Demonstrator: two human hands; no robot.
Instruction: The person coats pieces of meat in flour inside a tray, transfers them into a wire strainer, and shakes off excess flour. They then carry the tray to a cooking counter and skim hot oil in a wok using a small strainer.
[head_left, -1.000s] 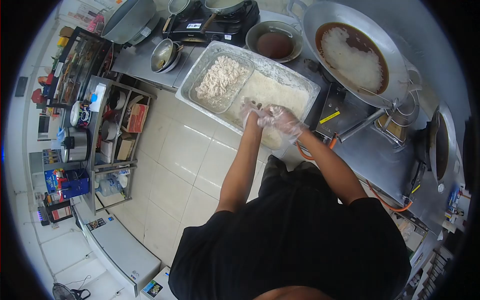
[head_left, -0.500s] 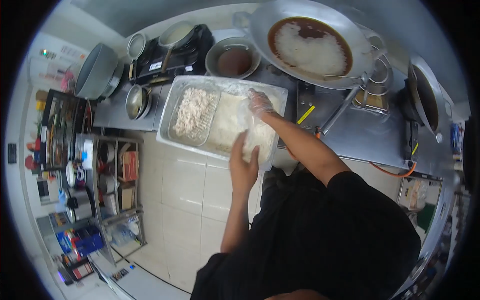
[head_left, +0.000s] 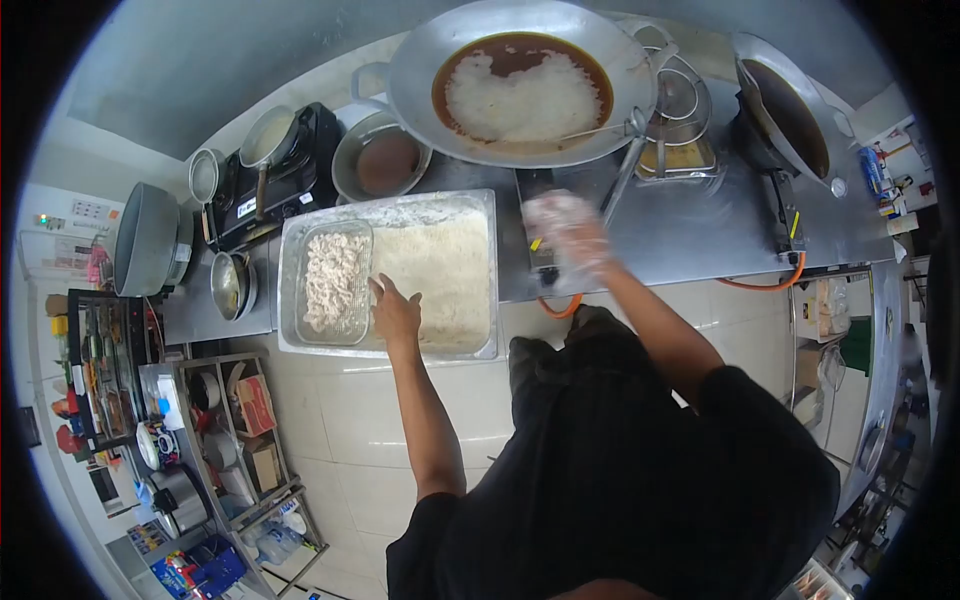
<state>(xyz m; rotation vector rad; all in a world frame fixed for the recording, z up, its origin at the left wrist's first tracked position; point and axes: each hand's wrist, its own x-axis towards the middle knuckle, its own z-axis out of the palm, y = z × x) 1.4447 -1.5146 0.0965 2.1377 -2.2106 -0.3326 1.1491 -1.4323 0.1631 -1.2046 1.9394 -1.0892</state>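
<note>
My bare left hand [head_left: 396, 312] is over the metal tray [head_left: 487, 270], its fingers apart and empty, beside the right edge of the wire basket [head_left: 360, 290]. Floured pieces [head_left: 332, 280] lie in that basket, at the tray's left side. Pale flour [head_left: 435, 270] covers the rest of the tray. My right hand [head_left: 570, 235], in a clear plastic glove, is right of the tray, in front of the big wok [head_left: 400, 100]. Motion smears its fingers, and I cannot make out whether it holds anything. White foam [head_left: 520, 100] floats on the brown liquid in the wok.
A bowl of brown liquid [head_left: 388, 165] and a black stove [head_left: 300, 165] are behind the tray. Wire strainers [head_left: 685, 120] and a second wok [head_left: 790, 110] are on the right. An orange hose [head_left: 560, 306] hangs at the counter's front edge. Shelves [head_left: 235, 430] are at lower left.
My hands have come apart; the plastic glove is off my left hand, which moved left to the basket. My right hand has moved right, out of the tray. The view has turned.
</note>
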